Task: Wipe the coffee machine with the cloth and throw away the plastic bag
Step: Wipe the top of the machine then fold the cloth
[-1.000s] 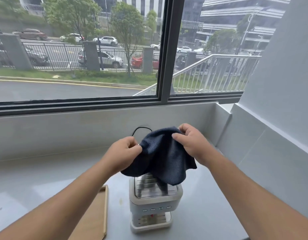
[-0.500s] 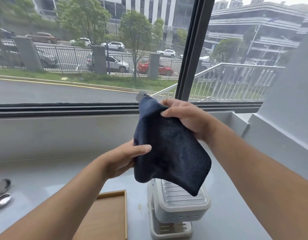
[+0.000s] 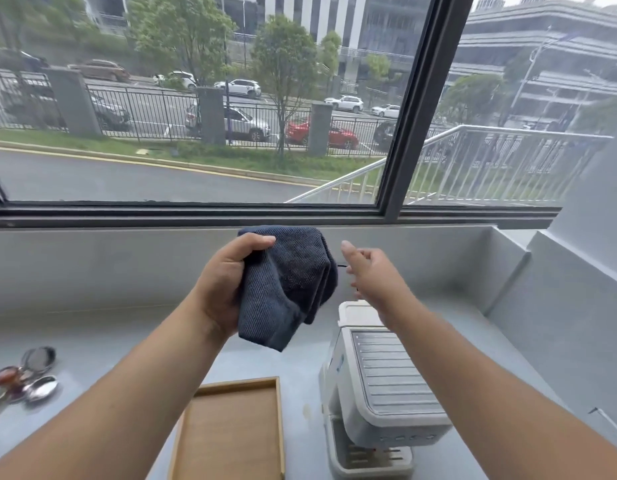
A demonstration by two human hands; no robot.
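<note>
gripping the bunched cloth (image 3: 286, 285) above the coffee machine (image 3: 380, 386), left hand (image 3: 227, 275) clamps it; right hand (image 3: 373, 271) hovers beside, fingers spread.

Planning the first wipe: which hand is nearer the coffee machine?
Right. The right hand, open and empty, hovers just above the back of the coffee machine. The left hand holds the cloth higher and further left.

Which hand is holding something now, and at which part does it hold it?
The left hand holds the dark blue cloth, bunched at its left edge. The right hand is open and holds nothing.
</note>
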